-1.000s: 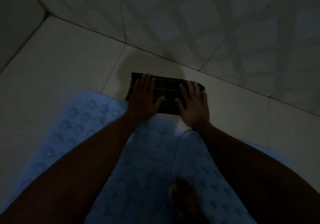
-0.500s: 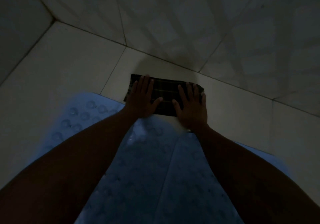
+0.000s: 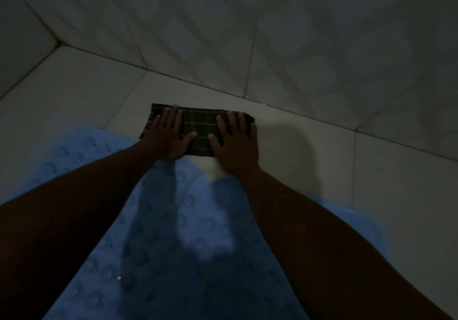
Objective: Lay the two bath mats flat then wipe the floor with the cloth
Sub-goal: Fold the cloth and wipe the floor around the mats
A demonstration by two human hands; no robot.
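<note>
- Wiping is the step in hand, as I judge it: both palms press a dark, striped, folded rectangular cloth (image 3: 201,131) flat onto the pale tiled floor (image 3: 304,171), just short of the patterned tiled wall (image 3: 247,34).
- My left hand (image 3: 168,133) lies on the cloth's left half, fingers straight and spread; it pinches nothing, only bears down.
- My right hand (image 3: 235,141) covers the right half the same way, fingers straight, thumb pointing inward, nothing gripped.
- Two light blue rubber bath mats with raised bumps (image 3: 173,220) lie flat side by side under my forearms, their far edge touching or just meeting the cloth; that part of the task looks done.
- Light is dim, so I cannot tell whether the floor is wet.
- Next, I judge, the cloth needs steady downward pressure and a slide across bare tile, kept clear of the mat edge so it does not catch or bunch.
</note>
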